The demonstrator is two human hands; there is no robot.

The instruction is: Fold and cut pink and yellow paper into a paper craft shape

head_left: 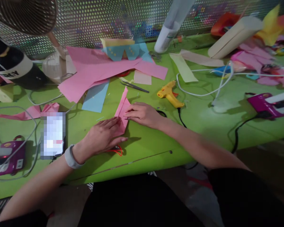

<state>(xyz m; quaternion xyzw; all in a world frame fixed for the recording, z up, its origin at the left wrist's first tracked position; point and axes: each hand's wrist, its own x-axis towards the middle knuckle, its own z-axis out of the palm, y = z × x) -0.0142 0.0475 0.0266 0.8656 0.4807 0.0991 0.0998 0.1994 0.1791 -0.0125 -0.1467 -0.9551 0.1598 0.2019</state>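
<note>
A folded piece of pink paper (123,105), with a narrow pointed top, lies on the green table in front of me. My left hand (103,134) rests flat across its lower left part, fingers stretched out and thumb apart. At the paper's right edge, my right hand (144,115) has its fingers pressed together on the fold. The lower part of the paper is partly covered by my left hand. An orange-red loop (120,151) pokes out beneath that hand; what it belongs to is hidden. Tweezers (136,86) lie just beyond the paper's tip.
A yellow glue gun (169,94) lies to the right, its black cord trailing forward. Large pink sheets (92,69) and a blue sheet (96,97) lie behind. A phone (52,135) is at left. Purple power strips (269,105) and loose cables flank both sides.
</note>
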